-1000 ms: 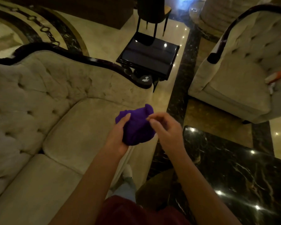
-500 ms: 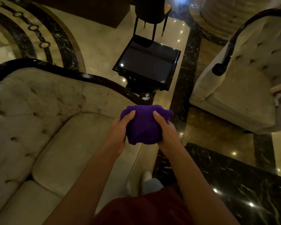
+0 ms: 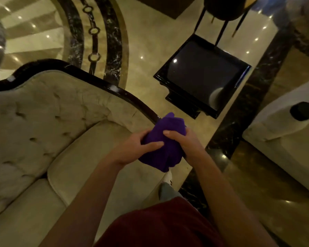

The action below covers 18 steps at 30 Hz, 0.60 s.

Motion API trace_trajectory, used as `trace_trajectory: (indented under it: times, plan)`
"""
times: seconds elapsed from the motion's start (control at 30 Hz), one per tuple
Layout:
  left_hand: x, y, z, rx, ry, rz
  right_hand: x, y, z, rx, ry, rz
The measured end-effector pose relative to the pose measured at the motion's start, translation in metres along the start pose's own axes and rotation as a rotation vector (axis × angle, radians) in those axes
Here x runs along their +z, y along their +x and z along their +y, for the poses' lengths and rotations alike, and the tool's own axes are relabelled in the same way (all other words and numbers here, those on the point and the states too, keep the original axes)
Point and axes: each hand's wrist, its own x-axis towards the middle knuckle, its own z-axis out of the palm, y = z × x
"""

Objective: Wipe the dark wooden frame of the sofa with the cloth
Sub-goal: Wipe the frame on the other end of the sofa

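1. Polished marble floor (image 3: 146, 43) with dark inlaid bands runs behind the sofa (image 3: 43, 122); a black side table (image 3: 203, 75) stands on it beyond the sofa's arm end, and a second armchair (image 3: 282, 132) sits across a dark floor strip from the sofa.
2. Both hands hold the purple cloth (image 3: 165, 139) bunched in a wad just above the sofa's seat, right at the low end of the frame (image 3: 96, 82).
3. The left hand (image 3: 136, 148) grips the wad with its thumb laid across the front; the right hand (image 3: 184, 141) has its fingers curled over the top.
4. Whether the cloth's upper tip touches the frame or merely overlaps it in view, I cannot tell.
5. Judging from this, wiping has barely begun, if at all: the cloth is at the arm end, and the whole dark rail curving up along the sofa's back lies uncovered.
6. Left to do, as I judge it: the long sweep up the rail and over its crest.
7. Room: the rail's edge is narrow and curved, with pale upholstery touching its inner side, so the cloth may drag onto fabric.
8. Behind the sofa the floor is open; the side table near the arm end narrows standing space there.
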Motion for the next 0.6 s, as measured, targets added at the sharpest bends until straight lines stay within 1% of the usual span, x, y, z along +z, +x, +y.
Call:
trace_trajectory:
  times: [0.03,0.1,0.13,0.17,0.2,0.3,0.37,0.43,0.47,0.53,0.6]
  plan:
    - [0.006,0.016,0.002,-0.023,-0.012,0.049,-0.012,0.016,-0.004,0.032,0.014,0.002]
    - [0.011,0.030,0.006,0.000,-0.041,0.141,-0.026,0.033,-0.006,0.050,0.061,0.031]
    - [0.014,0.042,0.007,-0.018,-0.076,0.181,-0.038,0.044,-0.006,0.099,0.117,0.037]
    - [0.011,0.042,0.007,0.005,-0.108,0.201,-0.041,0.047,-0.006,0.130,0.168,0.035]
    - [0.014,0.051,0.009,0.001,-0.151,0.203,-0.054,0.054,-0.002,0.182,0.216,0.024]
    - [0.017,0.069,0.009,-0.046,-0.305,0.212,-0.078,0.066,0.016,0.326,0.316,-0.118]
    - [0.018,0.077,0.012,-0.090,-0.329,0.183,-0.079,0.066,0.026,0.414,0.412,-0.175]
    - [0.020,0.087,0.008,-0.100,-0.217,0.165,-0.075,0.068,0.038,0.483,0.515,-0.154]
    - [0.021,0.088,0.008,-0.090,-0.127,0.183,-0.072,0.067,0.041,0.484,0.560,-0.150]
    - [0.023,0.096,-0.001,-0.096,0.038,0.304,-0.067,0.070,0.049,0.446,0.633,-0.144]
    - [0.023,0.101,-0.010,-0.094,0.158,0.415,-0.061,0.070,0.050,0.384,0.633,-0.141]
